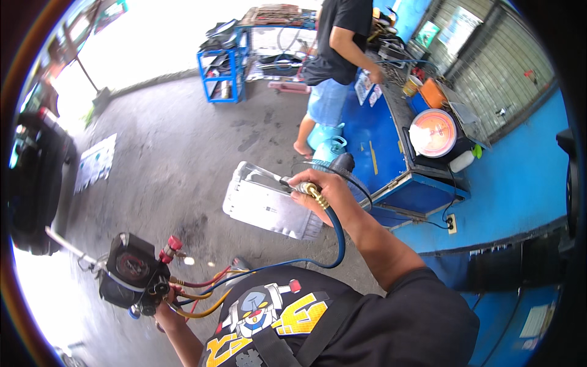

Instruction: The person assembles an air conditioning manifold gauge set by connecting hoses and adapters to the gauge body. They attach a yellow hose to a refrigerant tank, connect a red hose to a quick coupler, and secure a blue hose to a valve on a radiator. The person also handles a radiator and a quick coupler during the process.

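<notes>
My left hand (166, 311), low on the left, is closed around the valve side of a black manifold gauge set (128, 269). A red knob-like coupler (171, 249) sticks up from its side. Red, yellow and blue hoses run from it toward my body. Near the middle, my right hand (324, 186) grips a metal hose coupler (313, 191) with a brass end, its fingertips pinched on the silver part. The blue hose (340, 241) bends down from that brass end and back across my shirt to the gauge set. Part of my left hand's fingers is hidden behind the gauges.
A white plastic container (269, 208) lies beyond my right hand. Another person (345, 43) stands at a blue workbench (379, 144) holding papers. A blue rack (221, 73) is at the back, a dark car (40, 177) on the left, an outlet (451, 224) on the right wall.
</notes>
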